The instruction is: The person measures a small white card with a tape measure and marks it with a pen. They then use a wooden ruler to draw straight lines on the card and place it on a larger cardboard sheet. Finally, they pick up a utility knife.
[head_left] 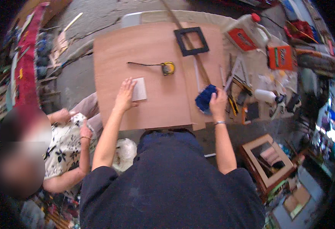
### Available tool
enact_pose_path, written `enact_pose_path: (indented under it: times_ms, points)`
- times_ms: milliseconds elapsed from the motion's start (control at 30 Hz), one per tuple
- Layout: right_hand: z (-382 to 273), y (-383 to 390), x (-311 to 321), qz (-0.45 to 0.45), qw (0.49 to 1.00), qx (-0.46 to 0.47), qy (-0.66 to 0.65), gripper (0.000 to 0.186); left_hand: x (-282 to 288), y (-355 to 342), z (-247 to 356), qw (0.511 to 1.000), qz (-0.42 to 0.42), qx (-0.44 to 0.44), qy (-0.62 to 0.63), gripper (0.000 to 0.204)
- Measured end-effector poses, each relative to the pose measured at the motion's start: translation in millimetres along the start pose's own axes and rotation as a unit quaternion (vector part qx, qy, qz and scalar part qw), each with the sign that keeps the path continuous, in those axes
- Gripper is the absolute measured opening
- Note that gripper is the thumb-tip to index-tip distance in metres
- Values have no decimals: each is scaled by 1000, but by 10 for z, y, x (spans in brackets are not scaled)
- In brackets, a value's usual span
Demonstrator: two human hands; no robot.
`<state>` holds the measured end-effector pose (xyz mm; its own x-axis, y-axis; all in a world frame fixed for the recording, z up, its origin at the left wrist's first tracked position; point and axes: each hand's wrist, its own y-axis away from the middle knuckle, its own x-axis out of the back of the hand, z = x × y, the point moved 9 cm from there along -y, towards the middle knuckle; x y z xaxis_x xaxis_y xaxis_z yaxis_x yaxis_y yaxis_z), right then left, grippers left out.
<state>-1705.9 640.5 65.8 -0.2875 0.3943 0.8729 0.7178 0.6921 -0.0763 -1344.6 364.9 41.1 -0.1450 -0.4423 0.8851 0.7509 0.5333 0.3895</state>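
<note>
White, flat, square piece (140,88) is lying on a smooth, tan wooden board (137,42), toward eight o'clock from the board's middle. The bare left hand (125,94) is resting at the square's nine-o'clock edge, its fingers lying straight and its thumb standing apart from them. At three o'clock from the square, the bare right hand (218,103) is clamping on a bunched, dark-blue cloth (204,100). A yellow-and-black tape measure (168,68) is lying at two o'clock, its dark strap trailing toward nine. Farther out, between one and two o'clock, a black square frame (196,51) is lying over a long, thin wooden strip (203,72).
</note>
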Motion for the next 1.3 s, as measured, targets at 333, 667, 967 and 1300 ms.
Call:
enact_pose_path:
  times_ms: [333, 667, 967, 1300]
  points:
    - [220, -167, 36, 44, 999, -24, 10, 29, 90, -1, -63, 999, 44, -19, 8, 119]
    - [520, -659, -29, 72, 991, -77, 82, 27, -119, 572, 408, 998, 36, -57, -3, 105]
    - [305, 708, 869, 68, 986, -89, -121, 20, 232, 831, 1059, 987, 131, -47, 75, 104]
    - [1238, 1493, 1299, 46, 971, -223, -67, 15, 769, -686, 2554, 950, 232, -188, 96, 58]
